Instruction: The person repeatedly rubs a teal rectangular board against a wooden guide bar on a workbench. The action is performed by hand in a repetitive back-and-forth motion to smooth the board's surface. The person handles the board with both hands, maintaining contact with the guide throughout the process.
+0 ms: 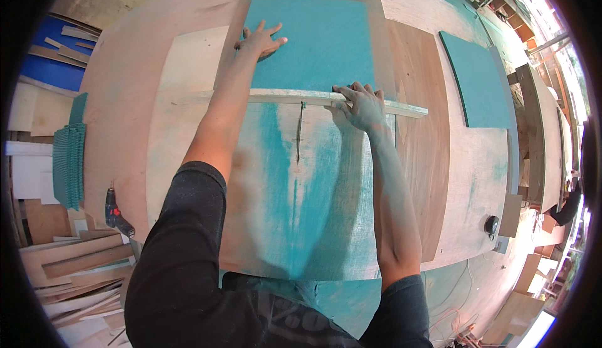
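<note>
We are leaning over a broad, pale wooden worktop smeared with teal (119, 97) that is filling the middle of the frame. On it, a flat, rectangular teal panel (320, 41) is lying at upper centre. Along the panel's lower edge, a long, narrow, pale wooden strip (279, 96) is running across the middle of the frame. Our left hand (260, 41) is spreading loose fingers over the panel's upper-left side, gripping nothing; whether it is pressing, we cannot tell. Our right hand (364, 106) is grasping the strip right of centre. We are handling these best, we judge, by keeping the strip flush with the panel's edge, pressing evenly and sparing the teal face from scuffs.
</note>
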The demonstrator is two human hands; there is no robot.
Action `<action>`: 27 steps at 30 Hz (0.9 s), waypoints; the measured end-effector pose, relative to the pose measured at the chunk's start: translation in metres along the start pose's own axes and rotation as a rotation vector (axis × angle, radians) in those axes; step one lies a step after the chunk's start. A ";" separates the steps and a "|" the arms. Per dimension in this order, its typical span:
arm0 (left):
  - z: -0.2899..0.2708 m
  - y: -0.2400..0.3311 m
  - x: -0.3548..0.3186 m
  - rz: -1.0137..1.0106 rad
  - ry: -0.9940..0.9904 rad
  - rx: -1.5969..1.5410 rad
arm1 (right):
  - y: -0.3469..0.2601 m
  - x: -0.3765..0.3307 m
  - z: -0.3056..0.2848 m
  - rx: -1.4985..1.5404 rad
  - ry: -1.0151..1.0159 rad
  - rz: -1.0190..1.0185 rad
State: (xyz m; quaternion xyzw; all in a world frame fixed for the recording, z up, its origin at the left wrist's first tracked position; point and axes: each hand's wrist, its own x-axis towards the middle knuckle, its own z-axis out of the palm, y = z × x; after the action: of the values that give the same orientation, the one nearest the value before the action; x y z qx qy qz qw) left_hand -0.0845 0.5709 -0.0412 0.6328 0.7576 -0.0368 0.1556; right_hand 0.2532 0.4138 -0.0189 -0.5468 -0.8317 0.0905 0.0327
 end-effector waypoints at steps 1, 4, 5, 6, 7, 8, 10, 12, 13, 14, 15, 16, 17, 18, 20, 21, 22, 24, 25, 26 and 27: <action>0.000 -0.028 0.013 -0.007 0.019 0.028 | -0.014 0.007 -0.007 0.032 -0.027 -0.023; 0.008 -0.042 0.011 0.039 0.062 0.057 | -0.019 0.004 -0.011 0.045 -0.077 -0.020; 0.010 -0.046 0.002 0.049 0.082 0.062 | -0.021 0.001 -0.010 0.043 -0.085 -0.023; 0.009 -0.035 -0.010 0.048 0.053 0.048 | -0.018 -0.007 -0.007 0.034 -0.079 -0.012; 0.007 -0.019 -0.029 0.052 0.024 0.028 | -0.012 -0.020 -0.001 0.018 -0.075 0.003; 0.004 -0.011 -0.050 0.044 0.003 0.012 | -0.011 -0.033 0.002 0.006 -0.065 0.004; 0.000 -0.009 -0.091 0.012 -0.028 0.012 | -0.022 -0.059 -0.001 0.041 -0.090 0.001; -0.003 -0.009 -0.135 -0.005 -0.046 0.000 | -0.036 -0.093 -0.007 0.061 -0.108 0.017; 0.000 -0.011 -0.156 -0.009 -0.048 -0.009 | -0.042 -0.112 -0.004 0.067 -0.106 0.017; 0.004 -0.012 -0.177 -0.010 -0.051 -0.018 | -0.048 -0.131 -0.002 0.071 -0.105 0.020; 0.009 -0.012 -0.199 -0.007 -0.045 -0.024 | -0.053 -0.154 0.000 0.074 -0.105 0.029; 0.018 -0.016 -0.220 -0.009 -0.043 -0.027 | -0.059 -0.176 0.004 0.092 -0.094 0.022; 0.027 -0.018 -0.240 -0.009 -0.042 -0.031 | -0.065 -0.198 0.007 0.110 -0.083 0.017; 0.034 -0.021 -0.261 -0.011 -0.039 -0.027 | -0.072 -0.219 0.007 0.127 -0.070 0.008; 0.047 -0.028 -0.302 -0.011 -0.041 -0.009 | -0.087 -0.260 0.004 0.199 -0.098 0.034; 0.050 -0.027 -0.326 -0.012 -0.053 -0.023 | -0.094 -0.282 0.001 0.207 -0.112 0.051; 0.053 -0.023 -0.349 -0.012 -0.066 -0.039 | -0.099 -0.304 -0.001 0.212 -0.126 0.070; 0.062 -0.023 -0.391 -0.013 -0.076 -0.053 | -0.109 -0.348 0.007 0.199 -0.092 0.059; 0.069 -0.025 -0.411 -0.014 -0.074 -0.052 | -0.115 -0.368 0.006 0.211 -0.080 0.052; 0.076 -0.027 -0.430 -0.015 -0.071 -0.051 | -0.122 -0.389 0.005 0.223 -0.069 0.045; 0.082 -0.030 -0.448 -0.013 -0.071 -0.045 | -0.129 -0.407 0.005 0.215 -0.075 0.045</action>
State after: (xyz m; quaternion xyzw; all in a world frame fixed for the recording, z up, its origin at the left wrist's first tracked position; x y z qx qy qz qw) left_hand -0.0309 0.1199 0.0026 0.6226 0.7563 -0.0431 0.1963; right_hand 0.2988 -0.0090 0.0179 -0.5549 -0.8053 0.2004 0.0582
